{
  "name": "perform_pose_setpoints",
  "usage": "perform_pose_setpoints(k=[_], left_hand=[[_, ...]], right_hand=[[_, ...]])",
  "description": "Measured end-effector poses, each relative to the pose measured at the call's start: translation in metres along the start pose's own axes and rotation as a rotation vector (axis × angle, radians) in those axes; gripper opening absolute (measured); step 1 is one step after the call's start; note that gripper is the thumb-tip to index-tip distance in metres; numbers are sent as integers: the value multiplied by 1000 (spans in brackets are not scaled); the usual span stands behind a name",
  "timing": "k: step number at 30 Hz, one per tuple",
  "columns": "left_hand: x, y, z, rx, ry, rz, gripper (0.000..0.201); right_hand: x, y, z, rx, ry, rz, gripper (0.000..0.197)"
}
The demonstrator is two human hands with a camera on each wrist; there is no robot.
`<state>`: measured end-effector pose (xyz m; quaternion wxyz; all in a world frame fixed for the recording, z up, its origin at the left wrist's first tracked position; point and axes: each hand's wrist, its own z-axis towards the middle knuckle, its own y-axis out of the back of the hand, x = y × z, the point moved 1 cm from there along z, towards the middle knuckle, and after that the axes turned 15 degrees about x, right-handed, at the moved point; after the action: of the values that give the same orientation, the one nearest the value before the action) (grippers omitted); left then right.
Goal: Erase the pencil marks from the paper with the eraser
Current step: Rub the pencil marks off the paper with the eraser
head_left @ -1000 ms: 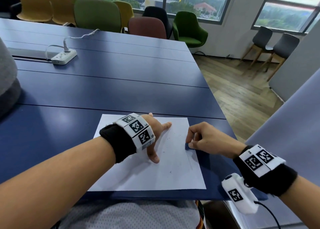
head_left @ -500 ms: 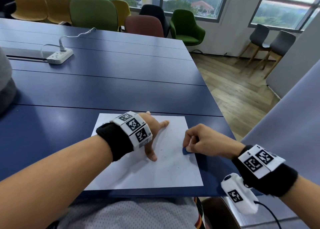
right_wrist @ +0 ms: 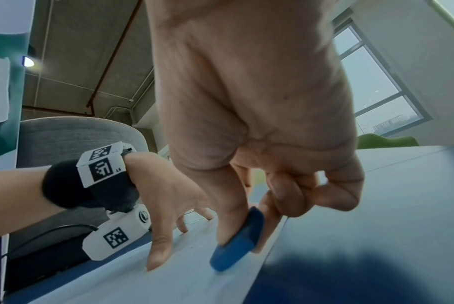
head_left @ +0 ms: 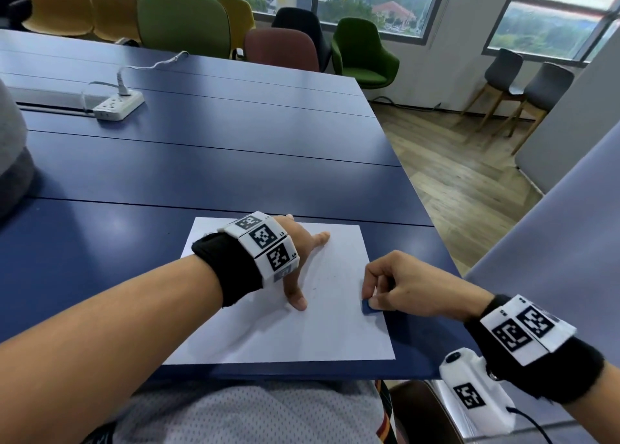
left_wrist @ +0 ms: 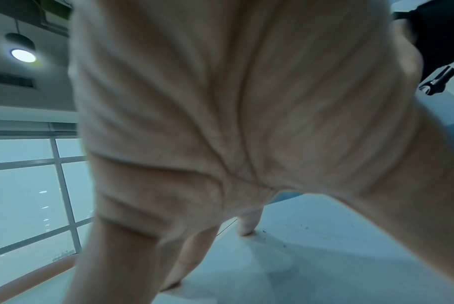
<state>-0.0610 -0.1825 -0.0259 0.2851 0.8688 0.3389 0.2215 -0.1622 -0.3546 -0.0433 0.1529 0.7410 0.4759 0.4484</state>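
Note:
A white sheet of paper point(head_left: 295, 329) lies near the front edge of the blue table point(head_left: 201, 168). My left hand point(head_left: 302, 262) presses on the sheet with spread straight fingers point(left_wrist: 246, 226). My right hand point(head_left: 385, 289) pinches a blue eraser point(head_left: 370, 309) between thumb and fingers at the paper's right edge, and the eraser's lower end touches the sheet point(right_wrist: 236, 244). Dark specks and a faint pencil line point(head_left: 330, 275) lie between the two hands. In the right wrist view the left hand point(right_wrist: 169, 216) stands to the left of the eraser.
A white power strip point(head_left: 117, 104) with its cable sits at the far left of the table. Coloured chairs point(head_left: 184, 24) line the far side. The table's right edge point(head_left: 419, 202) drops to a wooden floor. A grey panel point(head_left: 553, 242) stands at the right.
My right hand has slid the eraser a short way toward me along the paper's right edge. The left hand has stayed pressed on the sheet.

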Motion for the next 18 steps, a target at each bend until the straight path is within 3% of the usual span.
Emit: perform_pose_setpoints(k=[3,8,15,18], left_hand=[[-1,1,-2,6,-41,32,136],[-13,-1,-6,-18,-185,32,111],[-25,-15,-6,-34,-176,9,133],[-25,-14,-6,-26,-170,4,134]], right_hand=[[-3,2,-2,9,-12,11,5],[-5,2,-2,8,-10,42,5],[-3,4,5,-133,62,48,9],[-4,0,0,21,85,34,5]])
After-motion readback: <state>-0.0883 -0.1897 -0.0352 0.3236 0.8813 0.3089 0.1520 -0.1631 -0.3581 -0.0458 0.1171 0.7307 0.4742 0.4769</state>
